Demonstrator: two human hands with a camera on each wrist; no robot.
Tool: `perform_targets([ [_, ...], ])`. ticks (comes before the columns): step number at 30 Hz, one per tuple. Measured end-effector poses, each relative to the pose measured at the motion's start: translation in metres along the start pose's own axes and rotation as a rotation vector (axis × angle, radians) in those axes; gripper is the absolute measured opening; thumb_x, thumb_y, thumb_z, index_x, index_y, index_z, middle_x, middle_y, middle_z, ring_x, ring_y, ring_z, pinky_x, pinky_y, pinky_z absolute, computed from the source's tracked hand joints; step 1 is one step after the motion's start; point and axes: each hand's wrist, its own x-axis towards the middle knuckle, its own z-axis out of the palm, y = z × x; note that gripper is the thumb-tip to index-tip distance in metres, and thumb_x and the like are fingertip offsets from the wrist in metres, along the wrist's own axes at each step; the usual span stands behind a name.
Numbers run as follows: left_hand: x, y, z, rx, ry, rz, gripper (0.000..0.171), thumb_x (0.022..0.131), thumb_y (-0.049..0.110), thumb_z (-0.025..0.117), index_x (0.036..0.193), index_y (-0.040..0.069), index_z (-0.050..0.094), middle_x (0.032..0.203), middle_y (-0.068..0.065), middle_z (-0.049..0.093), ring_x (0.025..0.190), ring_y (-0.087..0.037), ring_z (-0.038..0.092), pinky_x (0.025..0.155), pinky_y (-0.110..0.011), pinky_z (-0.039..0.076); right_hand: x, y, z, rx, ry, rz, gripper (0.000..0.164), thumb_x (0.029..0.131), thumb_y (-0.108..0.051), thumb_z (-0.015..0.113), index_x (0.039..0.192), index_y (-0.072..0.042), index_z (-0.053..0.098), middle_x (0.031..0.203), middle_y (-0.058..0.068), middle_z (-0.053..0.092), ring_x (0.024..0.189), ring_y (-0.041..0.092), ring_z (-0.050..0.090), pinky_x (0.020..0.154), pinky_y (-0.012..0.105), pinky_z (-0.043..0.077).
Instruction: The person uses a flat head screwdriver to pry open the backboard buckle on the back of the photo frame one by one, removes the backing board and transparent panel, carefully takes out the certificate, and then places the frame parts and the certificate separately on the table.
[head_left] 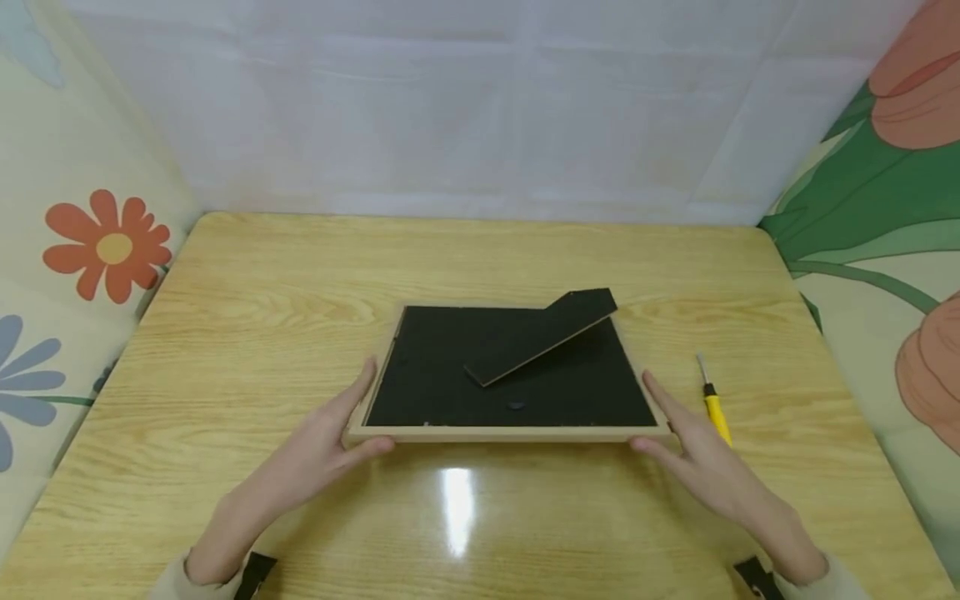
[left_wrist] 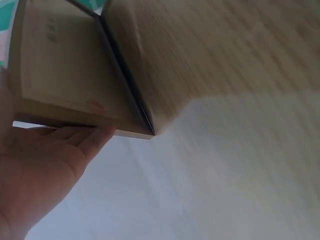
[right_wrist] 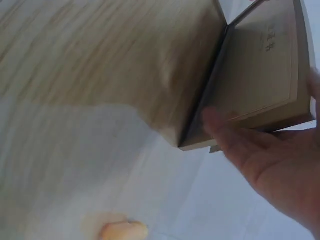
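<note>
A picture frame (head_left: 510, 434) with a light wood-coloured rim lies back side up between both hands, low over the table. Its black backboard (head_left: 442, 358) carries a black easel leg (head_left: 547, 337), which slants up toward the far right corner. My left hand (head_left: 322, 437) grips the near left corner, thumb along the front edge and fingers at the left side. The near right corner is held by my right hand (head_left: 705, 458) in the same way. Both wrist views catch the frame's underside, where a pale printed sheet (right_wrist: 260, 65) shows inside the rim.
A screwdriver (head_left: 717, 417) with a yellow handle lies on the wood-grain table (head_left: 262, 317), just right of the right hand. White cloth (head_left: 465, 108) hangs behind the far table edge. Flower-patterned panels (head_left: 915, 275) flank both sides.
</note>
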Motion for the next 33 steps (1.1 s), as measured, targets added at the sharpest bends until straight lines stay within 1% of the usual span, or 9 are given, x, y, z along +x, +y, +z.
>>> perform_targets([
  [1, 0.001, -0.002, 0.0, -0.003, -0.009, 0.007, 0.096, 0.089, 0.031, 0.069, 0.154, 0.003, 0.005, 0.156, -0.023, 0.015, 0.136, -0.044, 0.027, 0.108, -0.056, 0.026, 0.002, 0.002, 0.001, 0.001, -0.009, 0.002, 0.078, 0.096, -0.032, 0.06, 0.155, -0.008, 0.015, 0.156, 0.02, 0.019, 0.134, 0.041, 0.036, 0.101, 0.057, 0.039],
  [4, 0.006, -0.009, 0.001, 0.002, -0.036, 0.028, 0.099, 0.086, 0.033, 0.072, 0.153, 0.0, 0.007, 0.155, -0.023, 0.015, 0.138, -0.041, 0.025, 0.109, -0.053, 0.026, 0.008, 0.008, 0.002, 0.005, -0.022, -0.006, 0.084, 0.09, -0.031, 0.069, 0.153, -0.003, 0.021, 0.154, 0.022, 0.025, 0.121, 0.041, 0.051, 0.092, 0.053, 0.048],
  [6, 0.01, -0.013, 0.004, 0.024, -0.05, 0.038, 0.102, 0.084, 0.036, 0.074, 0.152, -0.002, 0.009, 0.155, -0.024, 0.016, 0.138, -0.041, 0.026, 0.108, -0.051, 0.027, 0.013, 0.013, 0.004, -0.007, -0.021, -0.01, 0.088, 0.085, -0.03, 0.074, 0.151, 0.001, 0.024, 0.152, 0.022, 0.028, 0.116, 0.04, 0.055, 0.093, 0.051, 0.047],
  [9, 0.015, -0.016, 0.008, 0.066, -0.066, 0.037, 0.105, 0.081, 0.037, 0.077, 0.151, -0.006, 0.012, 0.153, -0.026, 0.018, 0.137, -0.04, 0.028, 0.108, -0.05, 0.03, 0.02, 0.017, 0.005, -0.029, -0.03, -0.025, 0.092, 0.081, -0.029, 0.078, 0.149, 0.005, 0.026, 0.148, 0.025, 0.033, 0.117, 0.038, 0.056, 0.094, 0.051, 0.046],
  [13, 0.022, -0.017, 0.012, 0.109, -0.079, 0.041, 0.105, 0.078, 0.028, 0.081, 0.148, -0.012, 0.014, 0.15, -0.03, 0.021, 0.135, -0.043, 0.031, 0.107, -0.05, 0.031, 0.03, 0.018, 0.008, -0.114, -0.035, -0.028, 0.092, 0.078, -0.025, 0.081, 0.145, 0.011, 0.029, 0.141, 0.03, 0.042, 0.113, 0.038, 0.058, 0.089, 0.049, 0.05],
  [17, 0.028, -0.018, 0.012, 0.137, -0.104, 0.041, 0.104, 0.079, 0.023, 0.081, 0.147, -0.016, 0.013, 0.148, -0.034, 0.019, 0.133, -0.044, 0.031, 0.107, -0.051, 0.032, 0.036, 0.014, 0.01, -0.175, -0.039, -0.031, 0.09, 0.077, -0.021, 0.082, 0.142, 0.015, 0.032, 0.139, 0.032, 0.043, 0.114, 0.041, 0.056, 0.089, 0.05, 0.05],
  [21, 0.034, -0.019, 0.012, 0.17, -0.136, 0.017, 0.102, 0.08, 0.021, 0.08, 0.146, -0.017, 0.012, 0.15, -0.035, 0.013, 0.135, -0.045, 0.026, 0.108, -0.052, 0.029, 0.04, 0.01, 0.013, -0.234, -0.03, -0.023, 0.088, 0.077, -0.022, 0.082, 0.142, 0.014, 0.034, 0.133, 0.033, 0.048, 0.114, 0.043, 0.053, 0.089, 0.053, 0.048],
  [25, 0.038, -0.018, 0.013, 0.201, -0.161, -0.016, 0.099, 0.08, 0.021, 0.08, 0.146, -0.016, 0.016, 0.151, -0.035, 0.011, 0.135, -0.048, 0.024, 0.108, -0.054, 0.028, 0.042, 0.007, 0.015, -0.287, -0.01, 0.004, 0.086, 0.077, -0.021, 0.083, 0.142, 0.011, 0.037, 0.123, 0.031, 0.054, 0.109, 0.04, 0.051, 0.08, 0.05, 0.05],
  [33, 0.039, -0.015, 0.014, 0.291, -0.152, -0.017, 0.094, 0.079, 0.022, 0.081, 0.142, -0.018, 0.026, 0.15, -0.036, 0.016, 0.131, -0.055, 0.027, 0.107, -0.059, 0.026, 0.045, 0.002, 0.018, -0.42, 0.006, -0.057, 0.078, 0.074, -0.015, 0.085, 0.135, 0.013, 0.046, 0.135, 0.032, 0.047, 0.11, 0.041, 0.052, 0.082, 0.049, 0.053],
])
